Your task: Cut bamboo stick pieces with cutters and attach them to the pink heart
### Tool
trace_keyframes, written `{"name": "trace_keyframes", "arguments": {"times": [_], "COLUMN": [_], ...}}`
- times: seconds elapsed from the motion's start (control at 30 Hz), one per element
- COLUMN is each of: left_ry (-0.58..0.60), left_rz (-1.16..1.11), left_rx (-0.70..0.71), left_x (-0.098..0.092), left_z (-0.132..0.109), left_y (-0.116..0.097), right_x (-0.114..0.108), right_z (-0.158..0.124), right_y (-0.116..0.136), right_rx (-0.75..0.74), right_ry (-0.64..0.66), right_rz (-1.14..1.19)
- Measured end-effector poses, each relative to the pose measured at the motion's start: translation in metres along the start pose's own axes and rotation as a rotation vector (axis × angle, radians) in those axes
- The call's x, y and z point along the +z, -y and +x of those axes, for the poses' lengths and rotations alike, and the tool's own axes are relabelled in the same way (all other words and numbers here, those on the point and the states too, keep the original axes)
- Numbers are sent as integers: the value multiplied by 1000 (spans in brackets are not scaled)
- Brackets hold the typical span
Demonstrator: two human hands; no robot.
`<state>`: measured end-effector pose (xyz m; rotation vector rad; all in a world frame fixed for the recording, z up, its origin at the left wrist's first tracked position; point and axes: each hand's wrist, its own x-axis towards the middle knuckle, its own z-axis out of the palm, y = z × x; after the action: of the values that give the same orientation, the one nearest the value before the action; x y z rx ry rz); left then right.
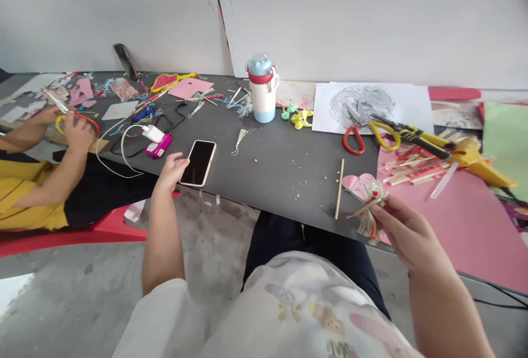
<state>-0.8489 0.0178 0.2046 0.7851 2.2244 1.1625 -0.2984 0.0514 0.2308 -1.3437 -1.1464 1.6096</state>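
Note:
My right hand [406, 229] pinches a bundle of pale green, white and red tassels [370, 215] over the table's front edge. Just behind it lie a pink paper heart [358, 183] and a thin wooden stick [339, 188]. My left hand [171, 172] is at the left side of a dark-screened phone [198, 164], its fingers apart and touching the phone's edge. The phone lies on the grey table close to the front edge. A small cream tassel [240, 141] rests to the right of the phone.
A white and blue bottle [263, 91] stands at the back. Red and yellow scissors [360, 127], pliers [424, 139] and a yellow glue gun [478, 163] lie at right, near pink paper [466, 226]. At left, a person's hands [78, 130] hold scissors; a charger cable [99, 154] crosses there.

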Motion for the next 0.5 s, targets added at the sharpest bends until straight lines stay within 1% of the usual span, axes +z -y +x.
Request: {"name": "trace_keyframes", "arguments": {"times": [0.1,0.2,0.3,0.37,0.5], "left_ry": [-1,15,44,53,48], "left_rz": [157,320,634,795,921], "left_rx": [17,35,108,156,187], "left_x": [8,19,31,38,46], "left_z": [1,-6,-18,-25,-38], "left_y": [-2,-13,-28,-36,-48], "right_x": [7,13,18,20,19], "right_z": [1,1,0,-1,-3], "right_y": [-1,-2,-2,-1,-1], "right_rx": [2,-26,-58,-70,-79], "right_ry": [33,68,88,90,94], "right_rz": [-10,-19,-23,-24,-45]}}
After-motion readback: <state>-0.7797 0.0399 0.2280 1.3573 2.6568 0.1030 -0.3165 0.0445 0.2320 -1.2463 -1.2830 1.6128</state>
